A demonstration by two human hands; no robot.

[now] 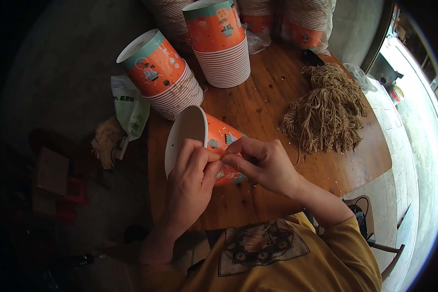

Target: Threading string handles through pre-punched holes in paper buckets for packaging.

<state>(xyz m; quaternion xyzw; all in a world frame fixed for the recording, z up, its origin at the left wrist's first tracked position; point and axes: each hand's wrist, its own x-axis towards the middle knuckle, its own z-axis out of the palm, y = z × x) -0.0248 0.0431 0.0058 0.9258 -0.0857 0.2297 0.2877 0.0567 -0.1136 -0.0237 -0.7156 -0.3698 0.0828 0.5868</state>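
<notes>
An orange paper bucket with a white inside and a cartoon print lies tilted over the near part of the table, its mouth facing left. My left hand grips its rim, with fingers reaching into the mouth and the thumb on the outer wall. My right hand is closed in a pinch against the printed side, its fingertips meeting those of the left. Whatever sits between the right fingertips is too small or hidden to make out. To the right of both hands lies a heap of tan twine lengths.
Two stacks of similar buckets stand beyond my hands, a left stack with twine on it and a taller stack. Plastic-wrapped bucket stacks line the back of the wooden table. A white-green bag hangs at the left edge.
</notes>
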